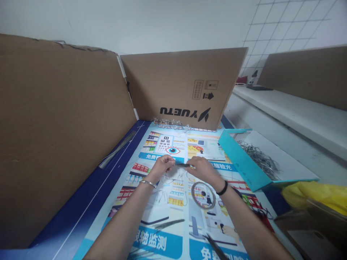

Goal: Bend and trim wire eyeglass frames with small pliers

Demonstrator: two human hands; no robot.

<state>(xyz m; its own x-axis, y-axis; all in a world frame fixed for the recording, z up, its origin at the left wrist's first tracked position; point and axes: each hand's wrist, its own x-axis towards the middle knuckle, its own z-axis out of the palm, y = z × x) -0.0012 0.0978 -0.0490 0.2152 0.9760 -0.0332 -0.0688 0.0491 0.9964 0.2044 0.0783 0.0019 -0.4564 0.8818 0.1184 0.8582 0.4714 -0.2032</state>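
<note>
My left hand [164,165] is closed in a pinch at the left end of a short, dark, thin bundle [181,165] that looks like cut wires. My right hand [202,168] grips the other end, its fingers wrapped round it. The bundle lies about level between the two hands, over the printed sheet. Below my right hand rests a coil of wire [203,195]. A loose bunch of straight wires [169,224] lies nearer to me, and thin bent wire pieces [162,196] are scattered below my hands.
A dark pointed tool [215,247] lies at the near edge. Cardboard panels [65,137] stand at left and back [179,83]. Right of the sheet is a turquoise box [241,162] holding tangled wires [258,159], with yellow material [317,195] nearby. Clear strips [118,150] lie at left.
</note>
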